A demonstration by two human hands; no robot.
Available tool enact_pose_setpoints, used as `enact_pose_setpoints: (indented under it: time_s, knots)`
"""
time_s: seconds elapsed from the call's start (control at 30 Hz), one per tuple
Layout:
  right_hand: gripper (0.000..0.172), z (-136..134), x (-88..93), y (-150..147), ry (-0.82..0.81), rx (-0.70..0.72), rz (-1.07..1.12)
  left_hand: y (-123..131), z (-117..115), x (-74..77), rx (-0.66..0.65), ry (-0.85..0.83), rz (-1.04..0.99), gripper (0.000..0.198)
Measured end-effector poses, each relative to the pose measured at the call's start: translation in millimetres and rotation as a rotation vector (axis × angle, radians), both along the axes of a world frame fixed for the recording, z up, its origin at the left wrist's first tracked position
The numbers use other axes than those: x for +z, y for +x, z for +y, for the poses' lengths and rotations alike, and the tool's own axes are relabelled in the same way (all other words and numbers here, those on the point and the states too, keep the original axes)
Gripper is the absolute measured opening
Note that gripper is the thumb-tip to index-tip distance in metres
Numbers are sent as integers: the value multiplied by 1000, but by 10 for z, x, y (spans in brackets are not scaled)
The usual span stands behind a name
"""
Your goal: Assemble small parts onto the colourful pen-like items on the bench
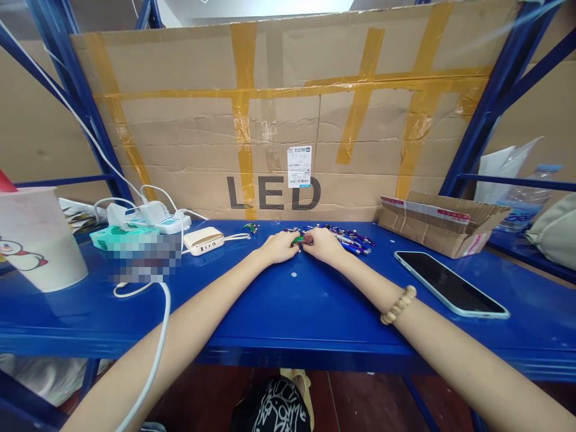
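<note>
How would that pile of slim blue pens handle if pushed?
The slim blue pens look round, so they'd probably roll. They're loosely heaped, so a push would likely scatter them. The smooth blue metal shelf may offer little grip.

The left hand (282,247) and right hand (323,245) meet on the blue steel bench (288,300), their fingers (308,239) closed around a small green piece (297,240). A heap of slim purple and blue pens (348,241) lies just right of that piece. Left of the heap sit a cream power bank (203,240), a white power strip (168,224) and, farther off, a printed paper cup (38,240). Right of it lie an open cardboard box (443,227) and a smartphone (450,283). Behind it stands a taped cardboard panel (274,129) printed "LED". A wooden bead bracelet (398,304) circles the right wrist.
</note>
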State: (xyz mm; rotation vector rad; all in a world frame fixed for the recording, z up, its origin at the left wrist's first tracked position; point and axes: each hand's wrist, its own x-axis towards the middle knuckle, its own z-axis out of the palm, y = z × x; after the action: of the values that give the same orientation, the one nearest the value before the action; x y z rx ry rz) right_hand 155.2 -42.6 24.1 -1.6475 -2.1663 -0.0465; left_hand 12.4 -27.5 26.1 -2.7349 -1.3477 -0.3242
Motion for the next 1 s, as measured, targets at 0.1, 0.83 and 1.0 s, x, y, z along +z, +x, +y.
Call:
enact_pose_setpoints:
  time_s: [0.1,0.83,1.0]
  knots:
    - [16,5,-3,-2,4,-5,2,2,-11,8,3,-1,2,22]
    - [9,-4,10,3,10,76,-127,-1,6,-2,-23,19,24,27]
    - [10,27,1,22,2,114,-137,-1,15,-12,-37,20,21,31]
